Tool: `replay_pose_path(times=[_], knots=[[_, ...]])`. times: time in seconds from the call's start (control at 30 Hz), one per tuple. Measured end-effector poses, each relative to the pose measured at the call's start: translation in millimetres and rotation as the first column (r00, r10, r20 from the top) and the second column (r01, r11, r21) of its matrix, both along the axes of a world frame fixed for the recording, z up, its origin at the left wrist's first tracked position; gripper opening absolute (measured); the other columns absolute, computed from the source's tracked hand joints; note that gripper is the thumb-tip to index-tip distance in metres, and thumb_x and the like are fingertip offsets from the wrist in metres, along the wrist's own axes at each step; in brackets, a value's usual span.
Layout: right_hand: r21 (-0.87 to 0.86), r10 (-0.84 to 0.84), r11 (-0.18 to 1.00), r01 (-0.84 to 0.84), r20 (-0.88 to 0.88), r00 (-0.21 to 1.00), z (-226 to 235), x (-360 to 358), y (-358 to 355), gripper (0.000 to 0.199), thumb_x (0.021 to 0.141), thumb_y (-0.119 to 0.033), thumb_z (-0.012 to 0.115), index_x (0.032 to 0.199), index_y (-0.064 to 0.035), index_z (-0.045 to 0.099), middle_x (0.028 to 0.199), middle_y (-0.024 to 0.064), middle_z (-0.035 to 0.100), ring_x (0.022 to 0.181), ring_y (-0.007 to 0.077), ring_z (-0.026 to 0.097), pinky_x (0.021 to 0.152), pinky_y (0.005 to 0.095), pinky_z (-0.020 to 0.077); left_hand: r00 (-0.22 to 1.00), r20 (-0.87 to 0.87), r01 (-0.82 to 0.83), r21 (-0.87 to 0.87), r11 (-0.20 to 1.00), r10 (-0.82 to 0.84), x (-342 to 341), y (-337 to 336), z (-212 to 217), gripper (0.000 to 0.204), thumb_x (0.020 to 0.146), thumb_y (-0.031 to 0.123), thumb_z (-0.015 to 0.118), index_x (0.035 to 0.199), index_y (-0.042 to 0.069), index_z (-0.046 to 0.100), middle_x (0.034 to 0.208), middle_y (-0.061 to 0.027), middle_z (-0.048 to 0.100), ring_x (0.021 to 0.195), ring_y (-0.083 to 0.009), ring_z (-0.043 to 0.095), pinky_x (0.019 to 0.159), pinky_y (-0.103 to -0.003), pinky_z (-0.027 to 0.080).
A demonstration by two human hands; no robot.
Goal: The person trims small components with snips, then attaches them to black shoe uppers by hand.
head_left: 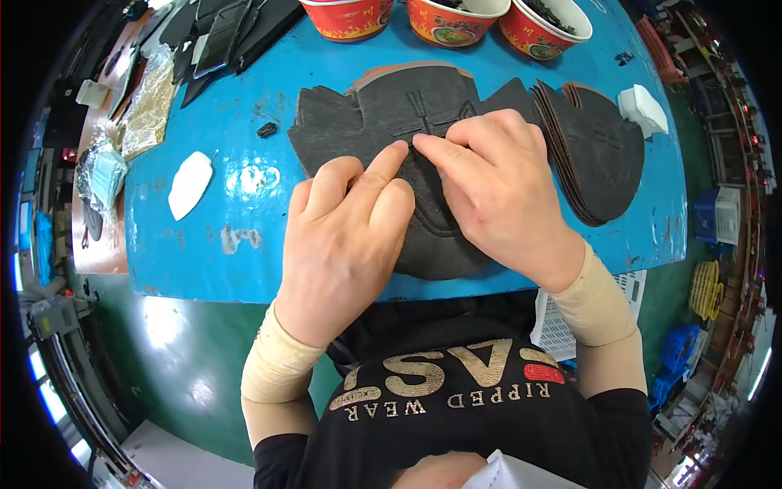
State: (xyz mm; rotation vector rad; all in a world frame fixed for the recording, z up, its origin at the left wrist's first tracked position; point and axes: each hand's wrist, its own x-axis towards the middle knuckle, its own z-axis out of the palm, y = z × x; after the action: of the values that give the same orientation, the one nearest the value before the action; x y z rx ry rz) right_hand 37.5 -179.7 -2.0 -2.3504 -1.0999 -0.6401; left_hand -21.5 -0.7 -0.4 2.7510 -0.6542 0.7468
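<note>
A dark grey, leather-like cut piece [379,106] with raised lines lies on top of other pieces at the middle of the blue table [195,261]. Both hands work on it, index fingertips close together near its centre line. My left hand [346,232] has its fingers curled, its index fingertip pressing on the piece. From the other side my right hand [509,191] bends over it, fingers also curled and touching the surface. What lies under the palms and thumbs is partly hidden. Right of my right hand is a fanned stack of similar dark pieces [599,163] with brown edges.
Three red paper bowls [448,26] stand along the far side, dark bits inside at least two. At far left are black sheets [261,37] and a clear plastic bag [151,106]. A white flat piece [191,186] lies left; a white block [643,110] sits right.
</note>
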Motion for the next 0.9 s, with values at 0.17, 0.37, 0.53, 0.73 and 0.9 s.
replay_pose_path(times=[0.17, 0.37, 0.53, 0.73, 0.9], knots=[[-0.097, -0.033, 0.994, 0.047, 0.138, 0.99, -2, -2, 4, 0.026, 0.069, -0.009, 0.066, 0.095, -0.0051, 0.068, 0.083, -0.0009, 0.055, 0.086, 0.0187, 0.054, 0.074, 0.0347, 0.0393, 1.0, 0.014, -0.008, -0.012, 1.0, 0.008, 2, 0, -1, 0.015, 0.074, 0.01, 0.065, 0.083, 0.01, 0.052, 0.114, -0.0029, 0.066, 0.087, -0.0196, 0.055, 0.066, -0.032, 0.041], [-0.028, -0.05, 0.998, 0.054, 0.124, 0.991, -5, -2, 3, 0.028, 0.069, -0.005, 0.067, 0.097, -0.0075, 0.068, 0.084, -0.0003, 0.056, 0.087, 0.0194, 0.054, 0.074, 0.0349, 0.0392, 0.998, -0.042, 0.031, -0.119, 0.992, -0.037, 1, 3, -1, 0.016, 0.079, 0.011, 0.067, 0.088, 0.007, 0.055, 0.116, -0.0041, 0.066, 0.089, -0.0231, 0.056, 0.072, -0.035, 0.041], [0.289, -0.128, 0.951, 0.11, 0.044, 0.991, 2, -15, -16, 0.037, 0.076, 0.002, 0.066, 0.111, -0.0104, 0.068, 0.09, 0.004, 0.06, 0.082, 0.0232, 0.057, 0.074, 0.0354, 0.0403, 0.984, -0.123, 0.065, -0.416, 0.907, -0.127, -5, 13, -4, 0.012, 0.082, -0.002, 0.063, 0.092, 0.002, 0.057, 0.121, -0.0113, 0.064, 0.095, -0.0284, 0.056, 0.084, -0.036, 0.045], [0.422, 0.16, 0.904, 0.068, -0.484, 0.86, 3, -75, -84, 0.025, 0.089, 0.005, 0.054, 0.111, -0.0023, 0.061, 0.077, 0.0049, 0.058, 0.064, 0.0112, 0.055, 0.056, 0.0234, 0.043, 0.989, -0.094, 0.028, -0.639, 0.768, -0.114, -35, 8, -6, 0.019, 0.078, -0.006, 0.067, 0.095, 0.001, 0.062, 0.099, -0.0106, 0.066, 0.087, -0.0265, 0.061, 0.076, -0.034, 0.049], [0.173, 0.095, 0.921, 0.348, -0.968, 0.231, 2, -124, -159, 0.014, 0.094, -0.004, 0.051, 0.107, -0.0025, 0.057, 0.062, 0.0027, 0.054, 0.05, 0.0059, 0.049, 0.046, 0.0231, 0.0371, 0.891, -0.238, -0.002, -0.855, 0.519, -0.388, -67, -3, -10, 0.014, 0.088, -0.009, 0.053, 0.1, -0.004, 0.058, 0.095, -0.0122, 0.061, 0.085, -0.0181, 0.057, 0.077, -0.028, 0.046]])
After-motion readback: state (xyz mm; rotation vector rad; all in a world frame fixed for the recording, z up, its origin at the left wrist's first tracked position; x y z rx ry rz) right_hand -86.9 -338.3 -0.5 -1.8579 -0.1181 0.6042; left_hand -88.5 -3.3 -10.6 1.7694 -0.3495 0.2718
